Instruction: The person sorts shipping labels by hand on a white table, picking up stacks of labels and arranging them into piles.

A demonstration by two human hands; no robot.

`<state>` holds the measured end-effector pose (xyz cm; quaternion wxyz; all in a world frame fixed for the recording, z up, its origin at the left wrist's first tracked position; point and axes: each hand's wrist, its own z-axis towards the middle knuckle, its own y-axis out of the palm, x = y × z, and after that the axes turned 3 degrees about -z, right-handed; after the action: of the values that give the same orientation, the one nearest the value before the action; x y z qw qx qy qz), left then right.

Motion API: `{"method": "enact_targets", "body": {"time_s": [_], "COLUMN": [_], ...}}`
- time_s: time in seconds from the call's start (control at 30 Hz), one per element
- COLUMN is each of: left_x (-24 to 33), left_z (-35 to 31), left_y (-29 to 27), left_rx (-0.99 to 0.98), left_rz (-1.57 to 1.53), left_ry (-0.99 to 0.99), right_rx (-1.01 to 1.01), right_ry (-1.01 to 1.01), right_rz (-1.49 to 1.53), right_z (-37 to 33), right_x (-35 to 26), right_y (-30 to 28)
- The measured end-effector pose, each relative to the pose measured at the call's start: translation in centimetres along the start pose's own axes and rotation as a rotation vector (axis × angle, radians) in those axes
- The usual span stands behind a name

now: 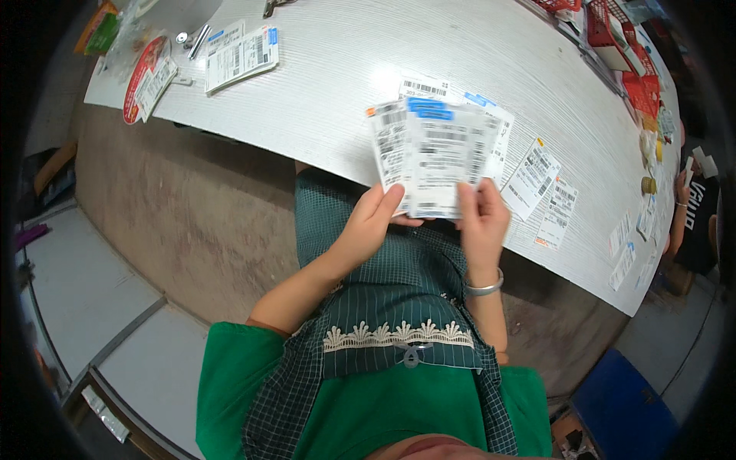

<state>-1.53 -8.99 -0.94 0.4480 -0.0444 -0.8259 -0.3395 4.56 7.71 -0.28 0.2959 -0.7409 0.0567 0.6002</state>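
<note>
Several white shipping labels [441,157] with barcodes and blue bands are fanned out between my two hands, above the table's front edge. My left hand [374,218] grips the lower left of the fan, its thumb on top and fingers underneath. At the lower right, my right hand [484,218] pinches the front label between thumb and fingers. Behind the fan, a label [426,86] lies on the table, partly covered. To the right of my right hand lie two more, one label with a yellow corner [530,178] and one with orange marks [557,212].
A stack of labels [241,59] lies on the white table [322,69] at the left, near a red oval fan-like piece [144,80]. Red baskets [642,88] stand at the far right. Another person [699,215] in black is at the right edge.
</note>
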Motion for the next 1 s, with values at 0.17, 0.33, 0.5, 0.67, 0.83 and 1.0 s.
{"method": "enact_targets", "body": {"time_s": [0.17,0.33,0.5,0.67,0.83,1.0], "left_x": [-0.1,2.0,2.7,3.5,3.8,2.5], "left_z": [-1.9,-2.6,-2.1,-0.9,-0.2,-0.2], "left_y": [-3.0,-6.7,-8.1,-7.8,-8.6,-8.5], "left_rx": [0.171,0.426,0.471,0.471,0.494,0.525], "left_rz": [0.049,0.126,0.014,-0.008,-0.022,-0.085], "left_ry": [0.058,0.207,0.321,0.401,0.379,0.513], "right_rx": [-0.143,-0.017,-0.365,-0.499,-0.321,-0.305], "right_ry": [-0.465,-0.518,-0.387,-0.332,-0.360,-0.754], "right_rz": [-0.642,-0.863,-1.166,-0.969,-0.839,-0.822], "right_z": [-0.1,10.2,16.0,16.5,11.6,3.6], "right_x": [-2.5,-3.4,-6.2,-4.0,-4.3,-3.6], "right_y": [4.6,3.9,3.5,3.0,2.7,5.2]}}
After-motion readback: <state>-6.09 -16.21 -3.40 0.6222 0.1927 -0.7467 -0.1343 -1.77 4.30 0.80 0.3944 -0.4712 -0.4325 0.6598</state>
